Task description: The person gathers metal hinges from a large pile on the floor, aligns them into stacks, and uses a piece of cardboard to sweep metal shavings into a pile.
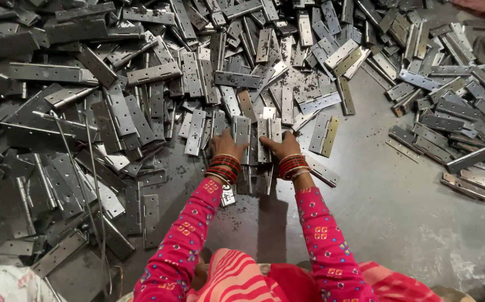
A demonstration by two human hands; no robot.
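the left hand (pixel 224 146) and right hand (pixel 280 147) lie flat, fingers pressed down on a row of grey metal hinges (pixel 253 140) on the floor (pixel 376 196), seemingly to keep the row aligned; a big loose hinge heap (pixel 86 112) spreads to the left, a smaller pile (pixel 455 106) to the right; a white sack (pixel 2 282) sits at the lower left; no labels visible.

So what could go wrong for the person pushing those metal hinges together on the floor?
1. Both bare hands, the left hand and the right hand, press on the row of hinges, so a sharp edge might cut a finger or a closing leaf might pinch one.
2. The big hinge pile sits close on the left and could slide down toward that arm.
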